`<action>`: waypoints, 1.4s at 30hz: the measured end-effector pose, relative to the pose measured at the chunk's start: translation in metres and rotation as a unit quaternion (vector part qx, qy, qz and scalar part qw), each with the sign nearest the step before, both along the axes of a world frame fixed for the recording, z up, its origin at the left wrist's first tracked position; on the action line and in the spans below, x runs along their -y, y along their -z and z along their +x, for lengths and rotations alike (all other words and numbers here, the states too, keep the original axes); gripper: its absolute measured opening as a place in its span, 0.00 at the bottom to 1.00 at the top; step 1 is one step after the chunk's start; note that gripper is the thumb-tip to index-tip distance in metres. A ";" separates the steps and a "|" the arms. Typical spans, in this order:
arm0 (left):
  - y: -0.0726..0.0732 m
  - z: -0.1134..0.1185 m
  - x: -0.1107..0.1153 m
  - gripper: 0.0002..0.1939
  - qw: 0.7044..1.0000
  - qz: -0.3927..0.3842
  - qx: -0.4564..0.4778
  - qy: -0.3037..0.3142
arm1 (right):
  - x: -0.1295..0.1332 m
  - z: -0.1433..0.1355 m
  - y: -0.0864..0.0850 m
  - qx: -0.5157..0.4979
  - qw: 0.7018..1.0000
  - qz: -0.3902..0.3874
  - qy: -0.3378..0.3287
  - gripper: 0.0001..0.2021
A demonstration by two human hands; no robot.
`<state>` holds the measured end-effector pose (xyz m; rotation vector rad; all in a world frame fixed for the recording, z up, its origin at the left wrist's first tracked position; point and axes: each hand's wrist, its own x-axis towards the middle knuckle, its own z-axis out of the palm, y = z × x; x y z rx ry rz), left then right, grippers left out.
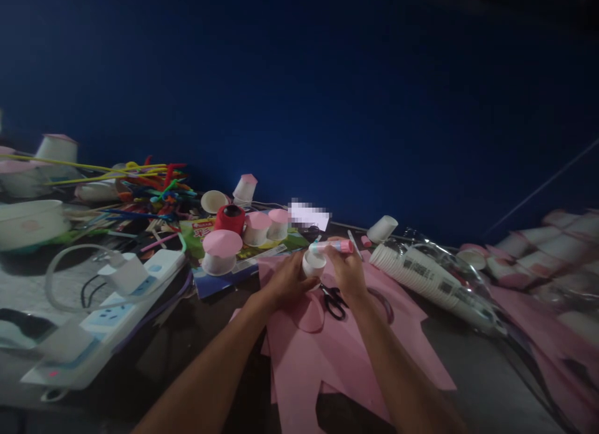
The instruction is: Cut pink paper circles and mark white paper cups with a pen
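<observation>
Dark blue wall (pixel 299 110), white cup (pixel 313 265) above pink paper (pixel 299 371).
Left hand (pixel 286 279) curls round it; right hand (pixel 349 275) grips a glue stick (pixel 340 246) at its top. It looks light, dentable (thin paper, I'd guess): hold gently round the side.

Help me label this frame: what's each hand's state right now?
Left hand: holding a white cup.
Right hand: closed on a pink-ended tube.

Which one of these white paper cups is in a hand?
The white paper cup gripped by the left hand, with the pink-ended stick at its top; others, like the tilted cup farther right, are untouched.
</observation>
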<state>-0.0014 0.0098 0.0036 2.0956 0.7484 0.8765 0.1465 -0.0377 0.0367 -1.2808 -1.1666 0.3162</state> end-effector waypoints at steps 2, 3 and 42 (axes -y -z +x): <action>0.000 0.000 0.000 0.25 1.000 0.001 -0.004 -0.007 | 0.000 0.001 0.000 0.009 1.000 0.006 0.007 0.13; 0.000 0.001 0.000 0.26 1.000 0.001 -0.006 -0.011 | 0.000 0.002 0.000 0.005 1.000 0.006 0.011 0.13; -0.002 0.001 0.004 0.22 0.997 -0.006 -0.049 -0.060 | 0.022 0.018 0.000 0.139 0.989 0.023 0.050 0.10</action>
